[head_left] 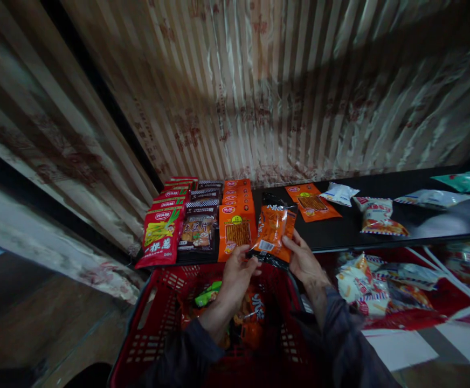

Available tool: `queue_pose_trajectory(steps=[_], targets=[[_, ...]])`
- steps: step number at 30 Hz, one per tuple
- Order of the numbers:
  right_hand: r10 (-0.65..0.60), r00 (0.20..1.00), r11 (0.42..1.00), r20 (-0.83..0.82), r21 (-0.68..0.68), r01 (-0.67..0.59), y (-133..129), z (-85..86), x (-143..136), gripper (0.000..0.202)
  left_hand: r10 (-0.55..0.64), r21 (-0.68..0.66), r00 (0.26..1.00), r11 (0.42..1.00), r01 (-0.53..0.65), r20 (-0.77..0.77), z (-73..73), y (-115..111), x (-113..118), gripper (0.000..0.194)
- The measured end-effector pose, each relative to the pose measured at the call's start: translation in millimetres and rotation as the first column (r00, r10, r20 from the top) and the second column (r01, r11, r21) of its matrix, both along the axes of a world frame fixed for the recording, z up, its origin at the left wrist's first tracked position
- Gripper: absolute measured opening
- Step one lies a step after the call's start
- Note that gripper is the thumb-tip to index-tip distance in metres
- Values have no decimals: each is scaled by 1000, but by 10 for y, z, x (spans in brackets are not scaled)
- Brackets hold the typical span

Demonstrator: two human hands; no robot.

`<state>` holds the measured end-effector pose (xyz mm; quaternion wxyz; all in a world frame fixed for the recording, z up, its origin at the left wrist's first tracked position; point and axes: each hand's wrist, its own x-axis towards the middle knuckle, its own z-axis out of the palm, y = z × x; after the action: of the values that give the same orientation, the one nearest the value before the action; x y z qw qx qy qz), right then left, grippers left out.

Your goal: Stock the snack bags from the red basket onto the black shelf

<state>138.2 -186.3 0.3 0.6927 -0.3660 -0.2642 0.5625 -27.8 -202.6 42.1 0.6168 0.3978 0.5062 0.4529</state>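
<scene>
Both hands hold an orange and black snack bag [274, 226] at the front edge of a black shelf. My left hand [235, 276] pinches its lower left corner, while my right hand [305, 264] grips the right side with the thumb on top. Just left of the bag lies an overlapping row of orange snack packets [237, 229]. Beyond that are dark packets [197, 231] and red packets [161, 231], also in rows. A single orange packet [311, 202] rests flat behind and to the right of my right hand.
Below my arms stands a red plastic basket [138, 345] with orange and green bags inside. White and orange bags [380, 215] lie along the right of the shelf [311, 229]; another red basket [405, 319] holds more below. Corrugated, plastic-covered panels [235, 97] stand behind.
</scene>
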Motion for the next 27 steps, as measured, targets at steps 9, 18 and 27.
queue_pose_trajectory(steps=[9, 18, 27], targets=[[21, 1000, 1000, -23, 20, -20, 2, 50, -103, 49, -20, -33, 1000, 999, 20, 2, 49, 58, -55, 21], [-113, 994, 993, -11, -47, 112, 32, 0, 74, 47, -50, -147, 999, 988, 48, -9, 75, 231, 333, 12], [-172, 984, 984, -39, -46, 170, 53, 50, 162, 61, -37, -153, 999, 988, 38, 6, 55, 397, 664, 5]])
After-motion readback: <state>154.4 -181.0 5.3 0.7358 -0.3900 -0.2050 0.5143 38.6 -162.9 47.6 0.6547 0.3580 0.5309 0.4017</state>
